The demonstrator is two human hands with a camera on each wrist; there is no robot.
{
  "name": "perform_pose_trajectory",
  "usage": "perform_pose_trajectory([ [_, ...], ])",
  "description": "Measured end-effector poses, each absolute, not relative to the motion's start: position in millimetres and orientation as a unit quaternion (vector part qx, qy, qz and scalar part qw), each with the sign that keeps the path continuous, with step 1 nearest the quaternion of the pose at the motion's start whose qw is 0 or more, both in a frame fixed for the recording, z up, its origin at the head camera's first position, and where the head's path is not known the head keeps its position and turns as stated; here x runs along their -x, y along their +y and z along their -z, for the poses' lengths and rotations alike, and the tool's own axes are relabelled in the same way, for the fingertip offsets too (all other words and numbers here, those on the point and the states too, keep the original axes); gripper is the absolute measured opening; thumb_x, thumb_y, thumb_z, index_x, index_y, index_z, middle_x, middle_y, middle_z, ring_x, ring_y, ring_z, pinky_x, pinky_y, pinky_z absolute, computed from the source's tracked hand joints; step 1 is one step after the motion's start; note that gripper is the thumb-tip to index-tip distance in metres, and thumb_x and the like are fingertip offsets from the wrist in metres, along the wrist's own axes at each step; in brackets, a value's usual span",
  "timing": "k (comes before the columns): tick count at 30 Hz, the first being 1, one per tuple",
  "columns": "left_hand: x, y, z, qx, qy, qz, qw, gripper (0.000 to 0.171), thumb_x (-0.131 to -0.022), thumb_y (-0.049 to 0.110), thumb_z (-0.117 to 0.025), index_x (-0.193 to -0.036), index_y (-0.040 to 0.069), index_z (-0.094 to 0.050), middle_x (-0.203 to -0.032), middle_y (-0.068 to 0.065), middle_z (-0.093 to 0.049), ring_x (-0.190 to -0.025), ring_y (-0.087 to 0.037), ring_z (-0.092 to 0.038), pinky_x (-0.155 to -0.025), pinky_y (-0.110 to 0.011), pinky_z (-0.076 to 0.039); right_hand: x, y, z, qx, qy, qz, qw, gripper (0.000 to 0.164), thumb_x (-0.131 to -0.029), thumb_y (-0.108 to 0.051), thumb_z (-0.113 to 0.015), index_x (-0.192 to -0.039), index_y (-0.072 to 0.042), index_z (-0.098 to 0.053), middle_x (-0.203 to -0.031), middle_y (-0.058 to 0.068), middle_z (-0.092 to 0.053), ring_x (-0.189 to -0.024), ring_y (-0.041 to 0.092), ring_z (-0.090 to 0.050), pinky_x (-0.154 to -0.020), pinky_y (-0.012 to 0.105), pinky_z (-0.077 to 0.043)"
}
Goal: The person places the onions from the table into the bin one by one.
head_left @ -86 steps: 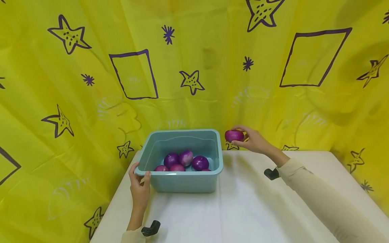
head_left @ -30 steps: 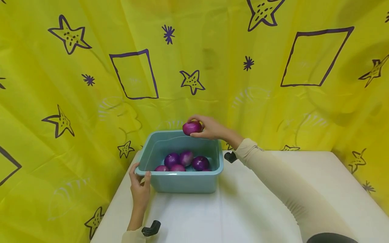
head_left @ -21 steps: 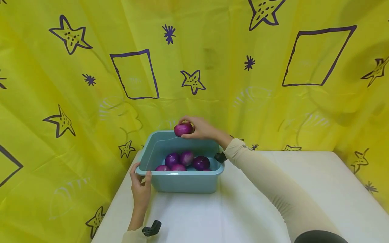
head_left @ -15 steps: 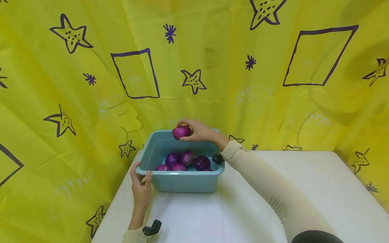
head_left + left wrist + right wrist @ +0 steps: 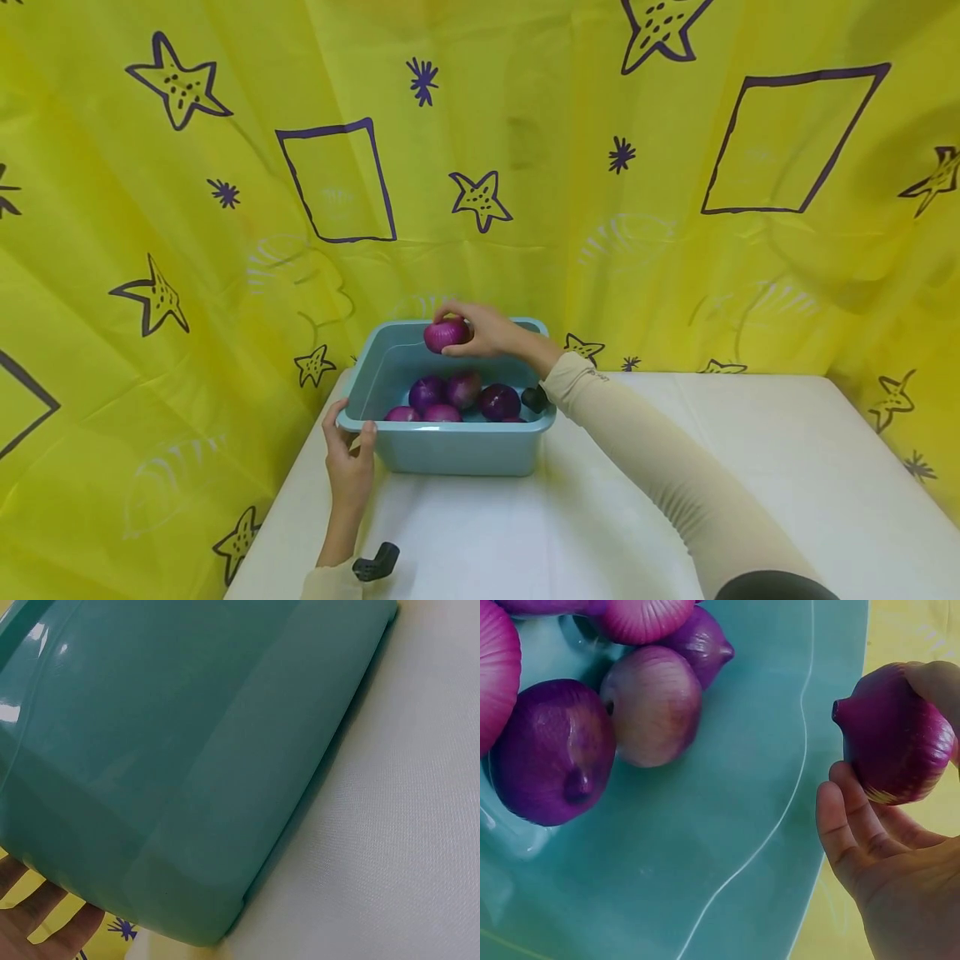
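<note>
A light teal plastic basin (image 5: 457, 451) stands on the table at its left back, with several red onions (image 5: 499, 402) lying in its bottom. My left hand (image 5: 349, 467) grips the basin's near left corner, thumb on the front and fingers round the side; in the left wrist view its fingers (image 5: 49, 911) show past the basin wall. High over the back part of the basin, my right hand (image 5: 487, 332) holds one red onion (image 5: 446, 335) between thumb and fingers. The right wrist view shows this onion (image 5: 896, 735) near the rim, its pointed stem end facing the basin.
The table (image 5: 615, 517) has a white cloth and stretches to the right of the basin. Close behind it hangs a yellow curtain (image 5: 525, 275) printed with stars and frames. A dark wrist camera (image 5: 377, 562) sits at the left wrist.
My right hand has carried the red onion left from beside the basin to above it, and lately a little lower. The left hand stays on the basin's corner.
</note>
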State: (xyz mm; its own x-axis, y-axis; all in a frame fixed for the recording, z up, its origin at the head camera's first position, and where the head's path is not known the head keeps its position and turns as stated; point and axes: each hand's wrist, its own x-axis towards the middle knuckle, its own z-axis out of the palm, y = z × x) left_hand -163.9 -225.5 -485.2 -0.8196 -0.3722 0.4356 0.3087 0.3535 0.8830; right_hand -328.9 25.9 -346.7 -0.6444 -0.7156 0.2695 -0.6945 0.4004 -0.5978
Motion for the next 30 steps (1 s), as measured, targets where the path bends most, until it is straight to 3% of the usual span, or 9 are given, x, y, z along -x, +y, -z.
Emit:
perform_pose_trajectory([
  [16,164.3,-225.8,485.5,-0.025,-0.766,0.570,0.296,0.057,-0.102,0.015,-0.058,-0.153,0.017,-0.033,-0.146,-0.024,-0.052,-0.125,-0.040,-0.055,-0.086,-0.012,-0.043,326.8,20.3,351.1,0.427,0.839,0.337,0.030,0.047,-0.091,-0.023,-0.079,-0.132,-0.016,-0.057,-0.124,0.009,-0.065,-0.108,0.024,-0.061,-0.092,0.034,-0.053],
  [23,163.2,-225.8,484.6,-0.026,-0.768,0.569,0.294,0.057,-0.102,0.016,-0.058,-0.153,0.017,-0.033,-0.146,-0.024,-0.052,-0.126,-0.042,-0.055,-0.086,-0.013,-0.043,325.9,17.9,352.8,0.427,0.841,0.330,0.032,0.071,-0.093,-0.028,-0.077,-0.153,-0.014,-0.043,-0.146,0.018,-0.055,-0.128,0.040,-0.056,-0.108,0.052,-0.043],
  [30,164.3,-226.3,486.6,-0.022,-0.766,0.568,0.301,0.057,-0.102,0.013,-0.058,-0.153,0.017,-0.034,-0.143,-0.023,-0.055,-0.120,-0.028,-0.057,-0.084,-0.016,-0.046,324.6,16.2,352.4,0.428,0.841,0.330,0.021,0.076,-0.093,-0.028,-0.077,-0.156,-0.011,-0.039,-0.154,0.019,-0.047,-0.136,0.041,-0.051,-0.113,0.049,-0.039],
])
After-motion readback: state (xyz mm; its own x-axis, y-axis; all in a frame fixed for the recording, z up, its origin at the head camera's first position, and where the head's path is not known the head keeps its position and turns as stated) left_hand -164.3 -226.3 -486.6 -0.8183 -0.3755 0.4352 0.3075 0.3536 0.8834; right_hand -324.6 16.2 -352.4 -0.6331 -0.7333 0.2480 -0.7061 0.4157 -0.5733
